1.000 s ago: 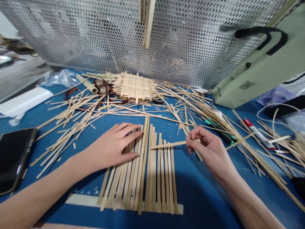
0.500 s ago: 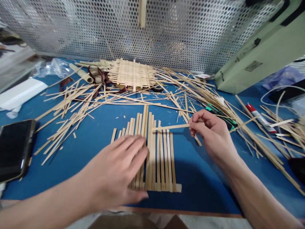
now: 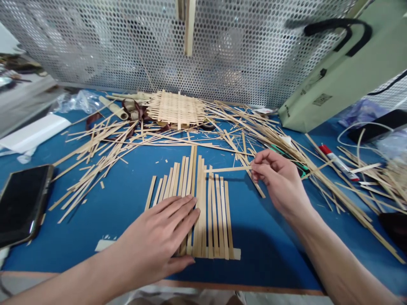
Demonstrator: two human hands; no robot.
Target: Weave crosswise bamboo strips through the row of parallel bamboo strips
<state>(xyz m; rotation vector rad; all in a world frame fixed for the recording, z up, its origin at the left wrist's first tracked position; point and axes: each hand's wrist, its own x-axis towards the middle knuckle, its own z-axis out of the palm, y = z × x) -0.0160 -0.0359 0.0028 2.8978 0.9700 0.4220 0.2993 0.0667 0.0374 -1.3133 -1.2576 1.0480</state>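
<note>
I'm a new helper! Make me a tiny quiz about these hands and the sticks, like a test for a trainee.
1. True or false: the left hand lies flat on the row of bamboo strips.
2. What do the right hand's fingers pinch? A) a phone B) a crosswise bamboo strip C) a red-capped tube
3. What colour is the work table under the woven bamboo mat?

Key: 1 true; 2 B; 3 blue

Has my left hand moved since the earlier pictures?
Yes. Measured against the row of bamboo strips, the left hand has slid from their far half down toward their near ends.
</note>
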